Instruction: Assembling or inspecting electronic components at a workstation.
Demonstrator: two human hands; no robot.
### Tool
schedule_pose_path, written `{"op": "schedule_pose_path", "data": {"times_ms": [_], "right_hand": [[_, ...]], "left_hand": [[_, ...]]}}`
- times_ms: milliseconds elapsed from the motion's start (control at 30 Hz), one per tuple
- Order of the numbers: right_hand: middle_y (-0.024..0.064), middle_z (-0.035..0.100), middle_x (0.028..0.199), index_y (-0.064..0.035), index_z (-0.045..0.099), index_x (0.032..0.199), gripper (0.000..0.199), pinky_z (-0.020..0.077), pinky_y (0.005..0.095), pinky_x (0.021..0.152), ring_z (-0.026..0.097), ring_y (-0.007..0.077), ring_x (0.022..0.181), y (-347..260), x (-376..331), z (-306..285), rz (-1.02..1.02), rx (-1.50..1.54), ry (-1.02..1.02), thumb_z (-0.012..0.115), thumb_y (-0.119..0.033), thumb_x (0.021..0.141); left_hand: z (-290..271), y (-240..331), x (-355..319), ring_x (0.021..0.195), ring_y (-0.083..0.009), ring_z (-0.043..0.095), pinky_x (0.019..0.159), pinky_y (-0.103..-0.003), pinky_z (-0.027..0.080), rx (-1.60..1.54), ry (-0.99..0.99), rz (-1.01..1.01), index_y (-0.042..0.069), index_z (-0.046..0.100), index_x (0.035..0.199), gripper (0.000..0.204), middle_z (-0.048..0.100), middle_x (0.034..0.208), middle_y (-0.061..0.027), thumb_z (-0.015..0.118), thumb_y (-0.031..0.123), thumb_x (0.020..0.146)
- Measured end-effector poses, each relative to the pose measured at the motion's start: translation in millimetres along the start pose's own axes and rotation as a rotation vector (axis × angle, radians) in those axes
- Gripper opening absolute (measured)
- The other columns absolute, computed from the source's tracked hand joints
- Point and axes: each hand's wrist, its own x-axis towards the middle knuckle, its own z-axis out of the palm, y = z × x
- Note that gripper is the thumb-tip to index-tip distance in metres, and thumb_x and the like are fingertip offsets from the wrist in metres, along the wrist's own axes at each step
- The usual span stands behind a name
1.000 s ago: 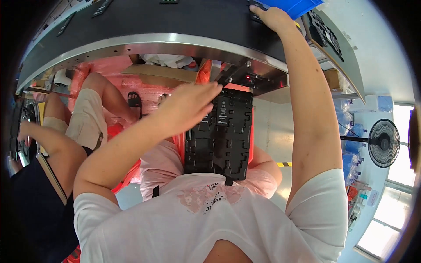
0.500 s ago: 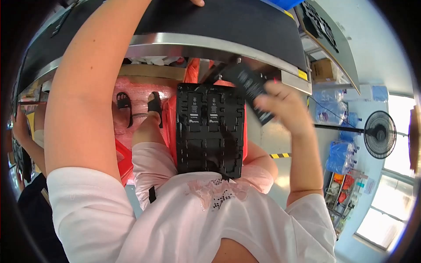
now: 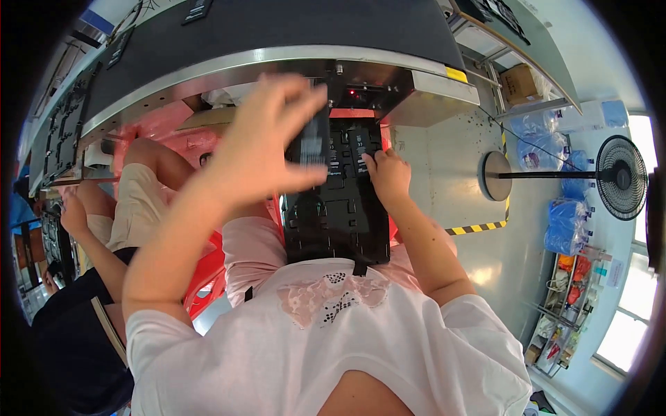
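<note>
A black plastic tray (image 3: 333, 232) with moulded pockets rests on my lap. My left hand (image 3: 267, 139), smeared by motion, is above its far left part. Its thumb and fingers are closed around a flat black battery (image 3: 316, 142) with pale print. My right hand (image 3: 390, 177) is at the tray's right edge, thumb over the rim and fingers curled along the side. Beside that thumb, another flat black battery (image 3: 360, 142) lies in the far right pocket. Part of one more shows to its left; the held battery hides the pocket beyond.
Ahead runs a black conveyor belt (image 3: 298, 26) with a metal rail (image 3: 229, 64) and a loose battery (image 3: 197, 10). Black trays (image 3: 66, 132) stand at the far left. A co-worker's hand (image 3: 73, 215) is at the left. A floor fan (image 3: 619, 177) stands right.
My left hand has come back from over the belt with a battery. My right hand has moved left to the tray edge; the battery it carried now appears in the far right pocket.
</note>
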Motion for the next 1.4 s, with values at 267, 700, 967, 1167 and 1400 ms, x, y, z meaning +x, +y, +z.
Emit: {"op": "schedule_pose_path", "data": {"times_ms": [267, 700, 967, 1167, 1400], "right_hand": [[0.0114, 0.055, 0.119, -0.0094, 0.061, 0.11, 0.03, 0.0417, 0.0447, 0.084, 0.053, 0.0313, 0.106, 1, -39, 9, -0.212, -0.005, 0.299, 0.063, -0.025, 0.085], [0.0135, 0.046, 0.137, -0.0064, 0.05, 0.129, 0.045, 0.0367, 0.0521, 0.099, 0.045, 0.0277, 0.126, -8, -22, -30, -0.442, -0.361, -0.05, 0.053, -0.031, 0.091], [0.0045, 0.068, 0.09, -0.0004, 0.064, 0.107, 0.033, 0.0485, 0.0274, 0.074, 0.061, 0.0128, 0.082, -108, 88, -196, -0.526, 0.458, 0.262, 0.056, -0.027, 0.091], [0.028, 0.063, 0.1, 0.006, 0.065, 0.094, 0.056, 0.0455, 0.0458, 0.085, 0.059, 0.0427, 0.097, -122, 219, -201, -0.097, 0.0, 0.303, 0.046, -0.047, 0.091], [0.0146, 0.062, 0.074, 0.0013, 0.067, 0.085, 0.041, 0.0475, 0.0363, 0.058, 0.059, 0.0265, 0.063, -137, 215, -232, 0.139, 0.173, 0.02, 0.066, -0.039, 0.082]], "left_hand": [[101, 35, -148, 0.129, -0.0359, 0.032, 0.111, -0.055, 0.02, -0.165, -0.44, -0.226, 0.003, 0.045, 0.132, 0.084, 0.037, 0.132, -0.019, 0.08, 0.034, 0.062], [157, 44, -176, 0.141, -0.0338, 0.018, 0.111, -0.057, 0.016, 0.082, -0.287, -0.145, 0.001, 0.041, 0.135, 0.077, 0.02, 0.151, -0.0214, 0.064, 0.048, 0.079], [122, 42, -154, 0.138, -0.0396, 0.021, 0.107, -0.061, 0.021, -0.093, -0.249, -0.157, -0.002, 0.047, 0.128, 0.071, 0.023, 0.147, -0.0255, 0.066, 0.045, 0.078], [30, -24, -27, 0.131, -0.0342, 0.036, 0.106, -0.046, 0.031, -0.069, 0.225, -0.029, 0.006, 0.052, 0.128, 0.058, 0.04, 0.14, -0.0151, 0.07, 0.029, 0.079], [-79, -204, 91, 0.134, -0.0362, 0.029, 0.111, -0.042, 0.026, -0.281, 0.152, -0.056, 0.012, 0.037, 0.142, 0.089, 0.029, 0.145, -0.0238, 0.077, 0.042, 0.068]]}}
